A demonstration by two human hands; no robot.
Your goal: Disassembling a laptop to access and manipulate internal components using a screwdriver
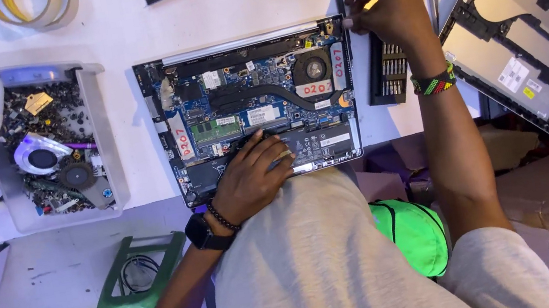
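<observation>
The left hand point(252, 176) lies spread, pressing the opened laptop point(251, 102) steady, while the right hand point(390, 8) pinches a bit from the bit case point(387, 72); best lift straight.

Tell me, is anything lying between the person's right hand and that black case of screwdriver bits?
Nothing visible does. The right hand hangs directly over the top end of the black bit case, fingers curled there. The left hand rests on the opened laptop.

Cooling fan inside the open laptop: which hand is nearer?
Right. The right hand is just beyond the cooling fan, at the laptop's corner; the left hand rests on the battery area, farther off.
</observation>
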